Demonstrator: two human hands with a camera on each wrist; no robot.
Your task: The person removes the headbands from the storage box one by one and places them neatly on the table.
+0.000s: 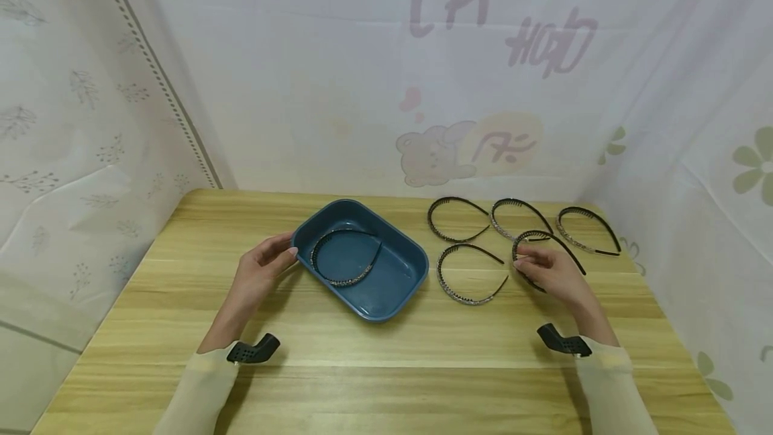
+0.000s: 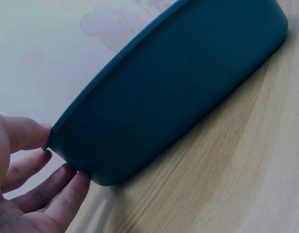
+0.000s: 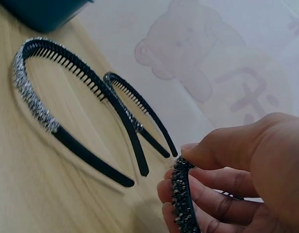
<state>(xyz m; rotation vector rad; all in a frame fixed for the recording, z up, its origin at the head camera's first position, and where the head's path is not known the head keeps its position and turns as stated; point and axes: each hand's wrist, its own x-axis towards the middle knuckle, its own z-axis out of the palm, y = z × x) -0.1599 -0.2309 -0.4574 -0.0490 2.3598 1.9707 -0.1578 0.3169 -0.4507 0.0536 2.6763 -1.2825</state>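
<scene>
My left hand (image 1: 256,272) grips the left corner of a blue plastic tray (image 1: 386,291), its thumb at the rim and its fingers against the outer wall in the left wrist view. Inside the tray lies a glittery black headband (image 1: 345,282). Right of the tray, my right hand (image 1: 552,275) pinches another headband (image 3: 181,199) by its dark beaded section, between thumb and fingers. Part of that band is hidden behind the hand. Nearest on the left of this hand, a silver-beaded headband (image 3: 35,107) with comb teeth lies on the table.
Further headbands lie along the back of the wooden table (image 1: 386,388): one at the back (image 1: 430,220), one behind my right hand (image 1: 494,217) and one at the far right (image 1: 574,242). A printed white curtain (image 1: 302,86) stands behind the table.
</scene>
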